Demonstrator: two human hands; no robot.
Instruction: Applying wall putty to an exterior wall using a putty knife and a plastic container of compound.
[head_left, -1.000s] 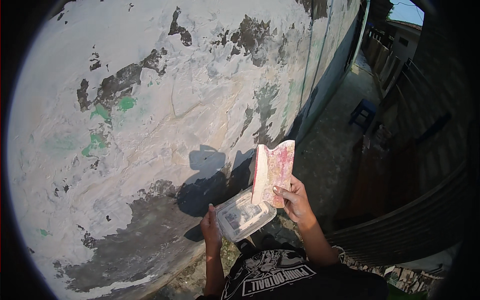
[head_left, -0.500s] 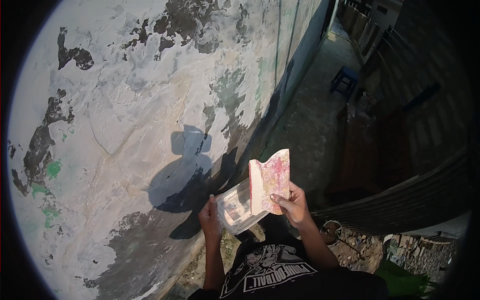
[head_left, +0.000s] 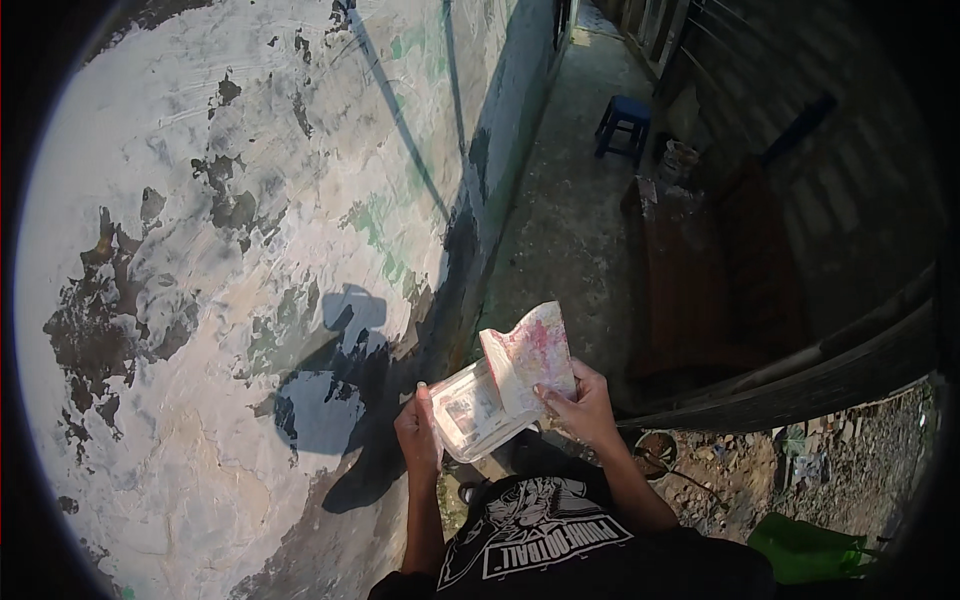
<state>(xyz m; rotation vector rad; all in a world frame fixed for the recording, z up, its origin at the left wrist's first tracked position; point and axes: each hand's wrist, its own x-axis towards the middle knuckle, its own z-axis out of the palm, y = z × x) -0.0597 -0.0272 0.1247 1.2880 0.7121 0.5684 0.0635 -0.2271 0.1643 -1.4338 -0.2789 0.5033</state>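
My left hand is closed on the edge of a clear plastic tub smeared with whitish paste. In my right hand is a flat scraper with a wavy top edge, coated in white and reddish-pink stains. My right thumb presses on its face, and the fingers behind it are mostly hidden. The scraper overlaps the tub's right side; I cannot tell whether its edge touches the tub. Both things are held in front of my black shirt, beside a wall with uneven white coating and dark bare patches.
A narrow concrete path runs ahead along the wall. On it stands a blue stool, with a small bucket and a brown wooden bench at the right. Rubble and a green object lie at lower right.
The view has turned rightward, so the wall and stool sit farther left. The scraper has tilted and moved slightly left against the tub. Both hands keep their holds.
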